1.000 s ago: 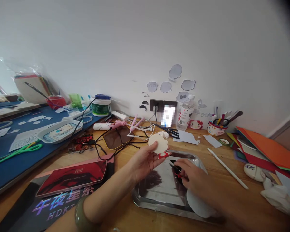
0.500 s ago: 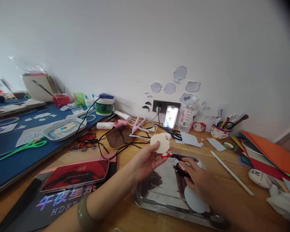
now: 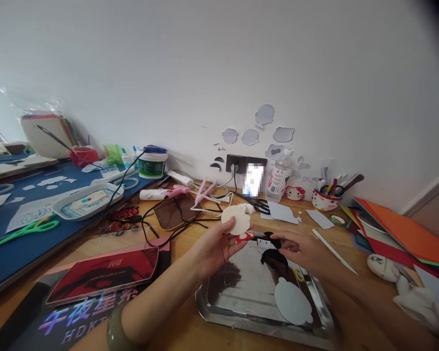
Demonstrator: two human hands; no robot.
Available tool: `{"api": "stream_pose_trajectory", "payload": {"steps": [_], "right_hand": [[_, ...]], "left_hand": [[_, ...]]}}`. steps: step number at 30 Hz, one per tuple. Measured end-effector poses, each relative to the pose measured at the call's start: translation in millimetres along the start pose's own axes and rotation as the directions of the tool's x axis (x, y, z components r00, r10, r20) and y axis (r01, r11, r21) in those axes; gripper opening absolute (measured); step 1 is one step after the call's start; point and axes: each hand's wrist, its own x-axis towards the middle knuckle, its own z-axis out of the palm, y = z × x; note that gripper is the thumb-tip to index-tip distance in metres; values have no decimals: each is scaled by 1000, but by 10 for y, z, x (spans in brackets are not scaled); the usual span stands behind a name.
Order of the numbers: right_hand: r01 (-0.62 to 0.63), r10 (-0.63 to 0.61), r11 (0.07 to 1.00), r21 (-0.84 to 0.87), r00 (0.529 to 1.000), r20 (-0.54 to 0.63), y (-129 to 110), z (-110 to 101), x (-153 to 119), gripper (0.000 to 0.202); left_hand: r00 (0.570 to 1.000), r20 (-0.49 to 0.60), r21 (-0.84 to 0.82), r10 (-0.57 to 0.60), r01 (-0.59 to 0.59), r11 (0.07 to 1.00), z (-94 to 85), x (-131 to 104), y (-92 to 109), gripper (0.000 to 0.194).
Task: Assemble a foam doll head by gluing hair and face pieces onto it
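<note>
My left hand (image 3: pixel 214 246) holds a cream rounded cutout (image 3: pixel 236 220) between thumb and fingers. A small red-and-white piece (image 3: pixel 245 237) sits at the fingertips of the same hand. My right hand (image 3: pixel 302 248) is over the far right part of the metal tray (image 3: pixel 234 324), its fingers curled at a small black cutout (image 3: pixel 273 240); part of that piece is hidden by the fingers. Beside it lie a white piece with small marks (image 3: pixel 264 243) and a black half-round piece (image 3: pixel 274 257). A pale head-shaped cutout (image 3: pixel 293 301) and a small yellow piece (image 3: pixel 299 275) lie nearer me.
Left of the tray are a red case (image 3: pixel 106 274), tangled cables and a pink glue gun (image 3: pixel 179 191). Green scissors (image 3: pixel 29 230) lie on the blue mat. Behind stand a bottle (image 3: pixel 278 180) and a pen holder (image 3: pixel 325 200). Coloured sheets (image 3: pixel 395 229) are at right.
My right hand has lifted off the middle of the tray's right side and moved toward its far edge, uncovering the black half-round, pale and yellow pieces. My left hand keeps its hold. The view has shifted slightly right.
</note>
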Motion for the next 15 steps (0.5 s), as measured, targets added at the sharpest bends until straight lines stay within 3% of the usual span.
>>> {"api": "stream_pose_trajectory", "payload": {"steps": [4, 10, 15], "right_hand": [[-38, 40, 999, 31, 995, -90, -63, -60, 18, 20], [-94, 171, 925, 367, 968, -185, -296, -201, 20, 23], [-75, 149, 926, 370, 973, -176, -597, -195, -53, 17]], "left_hand": [[999, 31, 35, -25, 24, 999, -10, 9, -66, 32], [992, 62, 144, -110, 100, 985, 43, -15, -234, 31], [976, 153, 226, -155, 118, 967, 67, -44, -368, 33]]}}
